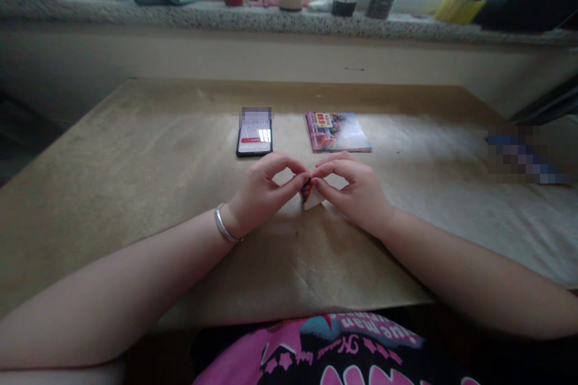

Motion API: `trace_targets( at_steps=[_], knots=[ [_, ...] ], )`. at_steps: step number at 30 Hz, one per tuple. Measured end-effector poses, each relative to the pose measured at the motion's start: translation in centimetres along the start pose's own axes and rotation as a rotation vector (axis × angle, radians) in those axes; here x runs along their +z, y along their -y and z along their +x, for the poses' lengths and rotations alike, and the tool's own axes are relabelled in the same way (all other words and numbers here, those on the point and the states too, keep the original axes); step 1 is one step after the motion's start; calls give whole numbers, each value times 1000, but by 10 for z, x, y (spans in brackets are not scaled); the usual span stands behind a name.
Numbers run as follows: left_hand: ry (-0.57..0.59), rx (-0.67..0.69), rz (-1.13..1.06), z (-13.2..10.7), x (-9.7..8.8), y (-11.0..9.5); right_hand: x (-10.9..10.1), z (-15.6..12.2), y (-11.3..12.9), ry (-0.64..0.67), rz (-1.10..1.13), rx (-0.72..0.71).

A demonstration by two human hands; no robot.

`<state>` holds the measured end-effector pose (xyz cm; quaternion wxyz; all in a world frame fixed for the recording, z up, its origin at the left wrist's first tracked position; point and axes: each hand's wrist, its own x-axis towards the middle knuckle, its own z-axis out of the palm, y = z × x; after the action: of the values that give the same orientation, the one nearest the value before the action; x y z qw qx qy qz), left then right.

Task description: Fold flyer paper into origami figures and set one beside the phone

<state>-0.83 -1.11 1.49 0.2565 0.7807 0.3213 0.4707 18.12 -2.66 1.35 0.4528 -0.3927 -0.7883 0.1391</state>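
My left hand and my right hand meet at the middle of the table, fingertips pinched together on a small folded piece of printed paper. The paper shows white with a red and blue edge between the fingers; most of it is hidden by them. A silver bracelet sits on my left wrist. Both forearms rest on the brown paper-covered tabletop.
A phone with a lit screen lies just beyond my left hand. A stack of colourful printed sheets lies beyond my right hand. The windowsill at the back carries bottles, cups and a red container. A blurred object lies at the right edge.
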Motion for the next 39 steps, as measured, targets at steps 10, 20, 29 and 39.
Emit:
trace_targets(
  at_steps=[10,20,29,39],
  knots=[
    [119,-246,-303,3,0,4,2,-1,-1,28,158,228],
    [172,-258,-136,2,5,11,9,-1,-14,8,287,344],
    [46,-295,-284,3,6,13,8,0,-11,147,166,292],
    [24,-319,-165,4,5,16,1,4,-25,59,-154,194]
  ],
)
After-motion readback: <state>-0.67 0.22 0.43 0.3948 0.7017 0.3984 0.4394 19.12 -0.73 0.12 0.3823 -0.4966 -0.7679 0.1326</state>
